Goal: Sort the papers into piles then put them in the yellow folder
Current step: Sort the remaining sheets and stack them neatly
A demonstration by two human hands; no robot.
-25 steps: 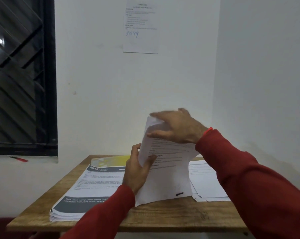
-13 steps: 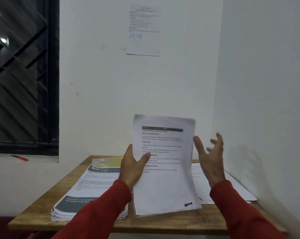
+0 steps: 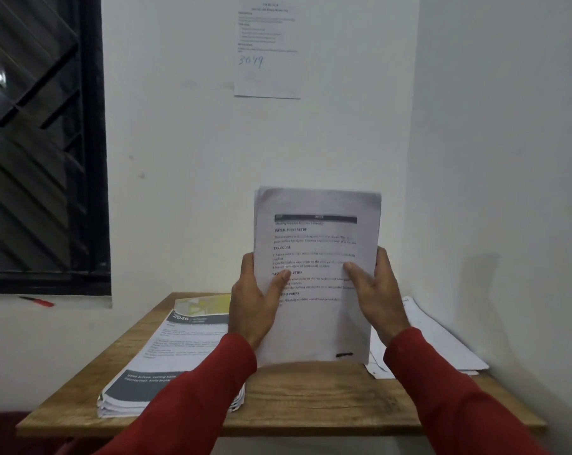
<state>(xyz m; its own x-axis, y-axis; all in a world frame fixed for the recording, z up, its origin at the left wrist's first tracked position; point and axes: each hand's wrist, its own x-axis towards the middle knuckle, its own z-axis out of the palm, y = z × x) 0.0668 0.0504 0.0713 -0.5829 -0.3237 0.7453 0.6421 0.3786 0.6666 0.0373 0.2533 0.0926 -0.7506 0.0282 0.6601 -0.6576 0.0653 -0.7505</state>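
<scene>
I hold a stack of white printed papers (image 3: 316,244) upright, its lower edge just above the wooden table (image 3: 311,395). My left hand (image 3: 255,303) grips its left edge, thumb on the front page. My right hand (image 3: 373,293) grips the right edge, thumb also on the front. A thick pile of papers with grey banners (image 3: 166,359) lies on the left of the table. The yellow folder (image 3: 206,303) peeks out from under that pile at the back. Another pile of white sheets (image 3: 435,343) lies on the right.
The table stands in a corner, white walls behind and to the right. A printed sheet (image 3: 266,50) is stuck on the back wall. A dark barred window (image 3: 38,142) is at the left, with a red pen (image 3: 36,301) on its sill.
My right hand left the top of the stack, swung out open to the right, then came back and took the stack's right edge. The stack now stands straight and upright.
</scene>
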